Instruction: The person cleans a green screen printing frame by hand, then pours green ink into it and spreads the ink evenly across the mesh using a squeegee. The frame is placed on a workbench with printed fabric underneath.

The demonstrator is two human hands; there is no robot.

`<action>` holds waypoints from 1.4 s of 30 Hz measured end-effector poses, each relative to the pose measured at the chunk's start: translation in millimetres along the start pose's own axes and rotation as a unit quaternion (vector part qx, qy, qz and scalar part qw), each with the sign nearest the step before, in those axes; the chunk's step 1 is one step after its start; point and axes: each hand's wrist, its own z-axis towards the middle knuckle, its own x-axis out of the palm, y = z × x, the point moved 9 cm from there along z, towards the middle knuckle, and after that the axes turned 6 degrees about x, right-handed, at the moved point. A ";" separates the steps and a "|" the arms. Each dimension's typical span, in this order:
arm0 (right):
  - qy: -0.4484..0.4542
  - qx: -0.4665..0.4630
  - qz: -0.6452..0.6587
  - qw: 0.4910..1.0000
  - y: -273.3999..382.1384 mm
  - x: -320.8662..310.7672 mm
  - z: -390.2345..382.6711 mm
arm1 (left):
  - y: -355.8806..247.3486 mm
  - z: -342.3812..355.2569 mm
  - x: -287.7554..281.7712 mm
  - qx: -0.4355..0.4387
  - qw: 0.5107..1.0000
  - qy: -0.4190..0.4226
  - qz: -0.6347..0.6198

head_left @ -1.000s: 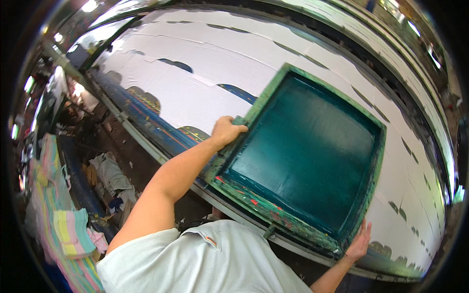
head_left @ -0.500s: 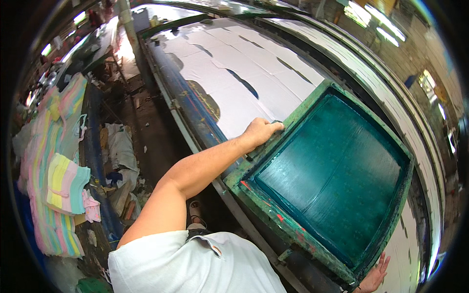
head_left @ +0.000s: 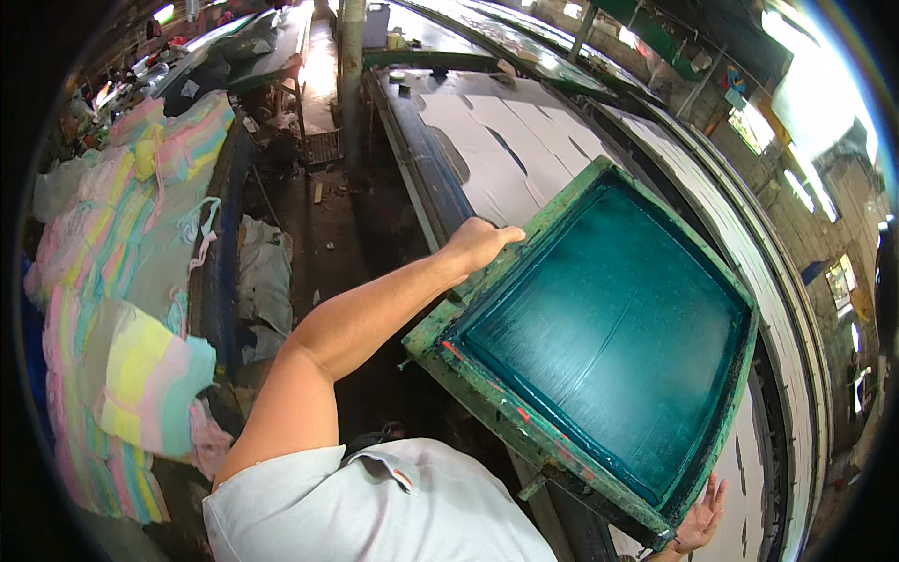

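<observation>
A large screen-printing frame (head_left: 501,398) with a worn green rim and a teal mesh (head_left: 609,328) is held tilted in front of me. Teal ink streaks its inner edges, and red smears mark the near rail. My left hand (head_left: 479,245) is closed around the frame's left rail, with the thumb lying over its top. Beside the lower right corner shows my right hand (head_left: 700,523), its fingers stretched and apart; part of it is hidden behind the frame. Beyond, white fabric pieces (head_left: 506,117) lie along a long table with dark gaps between them.
Striped pastel cloth (head_left: 154,375) is heaped on a bench to my left. A post (head_left: 352,94) stands ahead by the dark aisle floor (head_left: 328,225). Another long table with white fabric (head_left: 693,173) runs along the right, near a brick wall (head_left: 796,234).
The view has turned, and the tables and cloth heap sit further right in it. The frame has shifted slightly left in the picture, with my left hand still gripping its rail.
</observation>
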 end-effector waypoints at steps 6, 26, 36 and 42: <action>0.020 0.016 -0.040 0.999 -34.2 131.5 86.6 | -0.2 43.6 -125.9 0.009 0.998 -0.042 0.044; 0.041 0.020 -0.011 0.999 -288.9 397.5 417.4 | 28.5 376.8 -451.8 0.015 0.989 -0.117 0.084; 0.005 0.002 0.003 1.000 -370.9 579.6 494.9 | 65.8 559.9 -596.3 0.018 0.993 -0.085 0.078; -0.038 0.011 -0.013 0.999 -365.0 661.9 503.3 | 92.1 686.0 -602.4 0.029 0.999 -0.026 0.033</action>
